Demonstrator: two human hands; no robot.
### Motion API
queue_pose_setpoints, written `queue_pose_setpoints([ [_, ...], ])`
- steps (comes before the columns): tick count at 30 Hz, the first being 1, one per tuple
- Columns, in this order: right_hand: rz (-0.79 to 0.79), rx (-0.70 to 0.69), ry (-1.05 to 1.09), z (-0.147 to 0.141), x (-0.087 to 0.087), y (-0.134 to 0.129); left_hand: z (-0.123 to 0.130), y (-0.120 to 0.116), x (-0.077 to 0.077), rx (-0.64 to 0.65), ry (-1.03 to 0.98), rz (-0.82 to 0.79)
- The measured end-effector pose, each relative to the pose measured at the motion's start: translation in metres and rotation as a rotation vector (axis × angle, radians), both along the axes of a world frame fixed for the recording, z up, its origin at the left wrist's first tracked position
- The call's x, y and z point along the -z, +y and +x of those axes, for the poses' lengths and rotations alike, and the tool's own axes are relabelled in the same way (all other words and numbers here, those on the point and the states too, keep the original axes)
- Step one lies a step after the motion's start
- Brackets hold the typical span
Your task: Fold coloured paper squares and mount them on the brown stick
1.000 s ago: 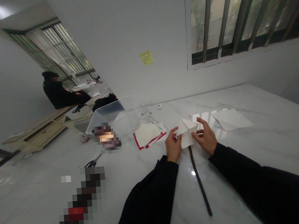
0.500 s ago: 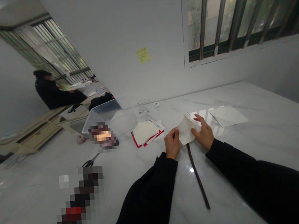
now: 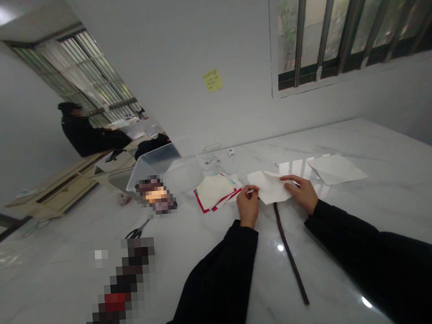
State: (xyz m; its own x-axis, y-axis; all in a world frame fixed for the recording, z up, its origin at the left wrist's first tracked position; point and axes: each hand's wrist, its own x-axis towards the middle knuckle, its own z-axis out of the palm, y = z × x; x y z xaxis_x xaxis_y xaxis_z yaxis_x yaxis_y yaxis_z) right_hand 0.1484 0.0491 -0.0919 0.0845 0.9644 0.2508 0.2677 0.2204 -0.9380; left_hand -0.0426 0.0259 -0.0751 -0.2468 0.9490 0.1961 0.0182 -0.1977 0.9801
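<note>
My left hand point(image 3: 247, 206) is closed, its thumb and finger pinched at the left edge of a white sheet of paper point(image 3: 271, 185). Across from it, my right hand point(image 3: 303, 194) grips the paper's right side between thumb and fingers. The sheet is slightly creased and spread fairly flat, tilted above the table. A thin dark brown strip or stick point(image 3: 291, 255) runs from beneath the sheet's lower edge toward me; its far end is hidden by the paper.
A pile of cream, white and red paper point(image 3: 213, 192) lies left of my hands. Another white sheet point(image 3: 338, 169) is on the right. Scissors point(image 3: 137, 230), a clear plastic bin point(image 3: 157, 161) and blurred-out items stand farther left on the marble table point(image 3: 192, 252). A person point(image 3: 84, 131) sits beyond.
The paper has gone from bent up in a peak to spread wider and flatter. My right hand has shifted its grip, with its fingers now lying over the sheet's right side.
</note>
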Motion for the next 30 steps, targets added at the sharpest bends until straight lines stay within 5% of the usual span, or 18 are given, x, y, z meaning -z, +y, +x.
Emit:
queue_pose_setpoints([
  [14, -0.11, -0.189, 0.306, 0.008, -0.003, 0.004, -0.018, 0.008, 0.001, 0.227, -0.189, -0.139],
  [30, -0.263, -0.115, 0.714, 0.005, -0.004, 0.007, -0.027, 0.01, -0.016, 0.302, -0.507, -0.243],
])
